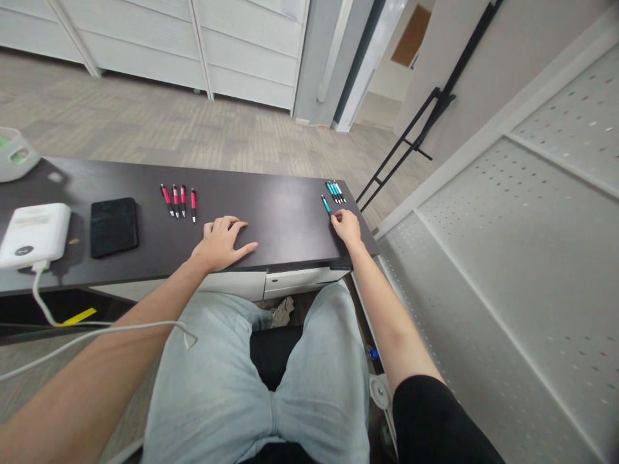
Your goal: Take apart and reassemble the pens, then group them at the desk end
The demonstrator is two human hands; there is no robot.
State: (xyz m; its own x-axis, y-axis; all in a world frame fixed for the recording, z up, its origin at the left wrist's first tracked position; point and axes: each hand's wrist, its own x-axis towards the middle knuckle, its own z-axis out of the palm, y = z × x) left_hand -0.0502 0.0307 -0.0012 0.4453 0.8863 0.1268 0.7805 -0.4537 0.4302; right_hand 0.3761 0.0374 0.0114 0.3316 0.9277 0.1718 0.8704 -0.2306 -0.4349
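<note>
My right hand (347, 227) is at the right end of the dark tabletop, its thumb and fingers closed on the lower end of a teal pen (325, 203). Just beyond it, several teal and black pens (335, 191) lie side by side near the corner. My left hand (223, 243) rests on the table near its front edge, fingers spread and holding nothing. To its left and farther back is a row of several pink and black pens (178, 201), the rightmost a little apart.
A black phone (114, 227) and a white power bank (35, 236) with a white cable (46, 303) lie on the left of the table (285, 212). At the far left stands a pale container (15, 154). A perforated grey panel (507, 225) rises close on the right.
</note>
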